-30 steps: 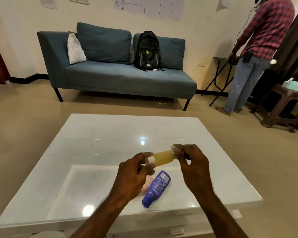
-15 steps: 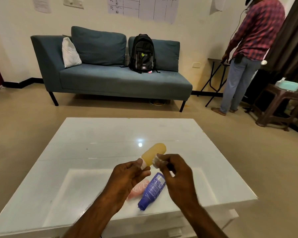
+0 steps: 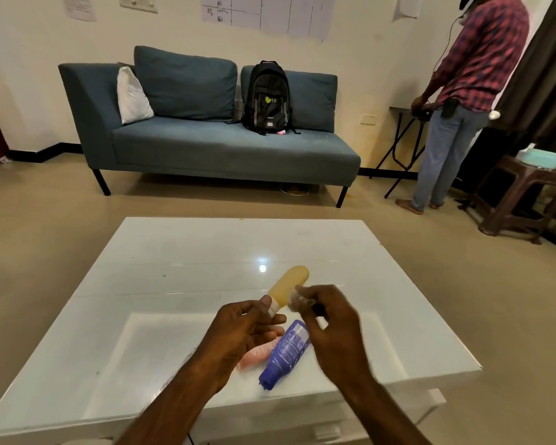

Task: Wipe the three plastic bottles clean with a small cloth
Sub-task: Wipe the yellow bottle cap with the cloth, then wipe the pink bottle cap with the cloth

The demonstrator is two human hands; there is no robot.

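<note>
A blue sofa point(image 3: 206, 146) stood against the far wall at twelve o'clock, with a black backpack point(image 3: 267, 97) propped upright on its seat and a white cushion point(image 3: 132, 96) at its left end. At two o'clock a second person in a red checked shirt point(image 3: 463, 91) stood facing away, hands on a small folding table. Nearer, a glossy white table point(image 3: 174, 268) filled the middle of the room.

Over the table's near half, the seated person's two bare arms reached forward. The left hand point(image 3: 241, 332) pinched the white cap end of a yellow bottle point(image 3: 288, 285) between thumb and fingertips, the other fingers loosely spread; the bottle tilted up and away toward one o'clock, clear of the table. The right hand point(image 3: 328, 322), blurred, was closed around a small pale cloth point(image 3: 294, 300) pressed against the bottle's lower right side.

Below the hands, at six o'clock, a purple bottle point(image 3: 284, 354) lay on its side on the table, cap toward the near edge. Touching its left side lay a pink bottle point(image 3: 254, 358), mostly hidden by the left hand.
</note>
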